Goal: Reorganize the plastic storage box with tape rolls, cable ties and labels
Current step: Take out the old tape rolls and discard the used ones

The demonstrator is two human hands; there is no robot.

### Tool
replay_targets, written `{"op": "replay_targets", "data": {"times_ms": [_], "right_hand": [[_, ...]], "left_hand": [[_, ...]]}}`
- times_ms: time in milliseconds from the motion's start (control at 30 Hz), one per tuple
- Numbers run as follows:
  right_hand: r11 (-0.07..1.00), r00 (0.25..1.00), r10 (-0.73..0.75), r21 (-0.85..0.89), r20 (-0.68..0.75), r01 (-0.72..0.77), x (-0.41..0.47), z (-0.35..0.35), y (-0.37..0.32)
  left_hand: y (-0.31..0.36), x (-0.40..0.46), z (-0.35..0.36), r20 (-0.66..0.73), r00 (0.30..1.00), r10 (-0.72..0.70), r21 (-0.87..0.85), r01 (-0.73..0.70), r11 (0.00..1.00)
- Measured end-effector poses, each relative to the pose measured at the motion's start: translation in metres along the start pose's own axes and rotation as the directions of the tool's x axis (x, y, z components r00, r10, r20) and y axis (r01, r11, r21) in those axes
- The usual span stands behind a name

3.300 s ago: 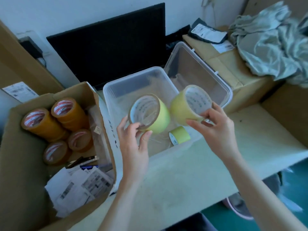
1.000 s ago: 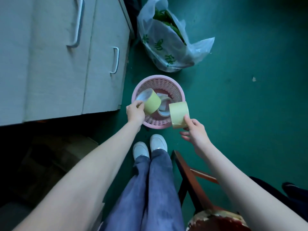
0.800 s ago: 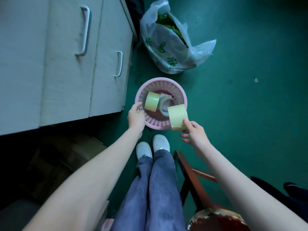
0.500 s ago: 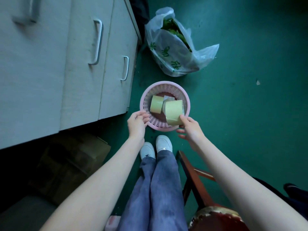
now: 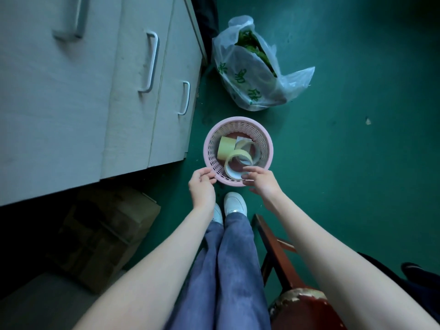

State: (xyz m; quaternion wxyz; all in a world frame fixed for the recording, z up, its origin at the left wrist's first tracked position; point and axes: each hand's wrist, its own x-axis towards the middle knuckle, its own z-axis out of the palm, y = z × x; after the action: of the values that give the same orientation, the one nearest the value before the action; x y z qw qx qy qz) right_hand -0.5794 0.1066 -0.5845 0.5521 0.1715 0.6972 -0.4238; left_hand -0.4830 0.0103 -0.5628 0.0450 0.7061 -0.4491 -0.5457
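Right hand (image 5: 262, 181) is hovering at the pink basket (image 5: 209, 144) rim, fingers loosely spread, maybe brushing the nearest tape roll (image 5: 234, 165) lying just ahead inside. Left hand (image 5: 201, 184) is hanging open, empty, beside the rim.

single head-worn wide-angle view, looking steeply down past both forearms, floor well below, basket (image 5: 238, 125) central

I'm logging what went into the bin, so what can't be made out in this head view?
- Floor of the pink basket: covered by the tape rolls.
- Near edge of the front roll: behind the right hand fingers.
- White scrap in the basket: too small to identify.
- Plastic bag contents: only green shows through.
- Space under the cabinet: in shadow.
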Motion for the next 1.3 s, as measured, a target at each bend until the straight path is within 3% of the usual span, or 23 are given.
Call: {"op": "replay_targets", "data": {"times_ms": [167,433,867,1067,1300], "right_hand": [[0.992,0.995,-0.067,0.104,-0.069,0.074,-0.044,-0.016,-0.022],[0.963,0.978,-0.184,0.181,-0.098,0.199,-0.184,-0.033,-0.068],[0.914,0.917,-0.395,0.131,0.064,0.384,-0.369,-0.008,-0.132],[0.878,0.857,-0.475,0.052,0.200,0.475,-0.415,0.022,-0.151],[0.788,0.732,-0.534,-0.065,0.424,0.612,-0.465,0.079,-0.177]], "left_hand": [[0.024,-0.047,-0.010,0.043,0.999,-0.028,-0.071,0.031,0.997],[0.091,-0.156,-0.066,0.113,0.993,-0.016,-0.171,0.035,0.985],[0.193,-0.293,-0.185,0.277,0.927,0.252,-0.159,-0.214,0.964],[0.199,-0.318,-0.247,0.164,0.922,0.351,-0.227,-0.311,0.923],[0.190,-0.345,-0.313,-0.045,0.905,0.424,-0.260,-0.420,0.870]]}}
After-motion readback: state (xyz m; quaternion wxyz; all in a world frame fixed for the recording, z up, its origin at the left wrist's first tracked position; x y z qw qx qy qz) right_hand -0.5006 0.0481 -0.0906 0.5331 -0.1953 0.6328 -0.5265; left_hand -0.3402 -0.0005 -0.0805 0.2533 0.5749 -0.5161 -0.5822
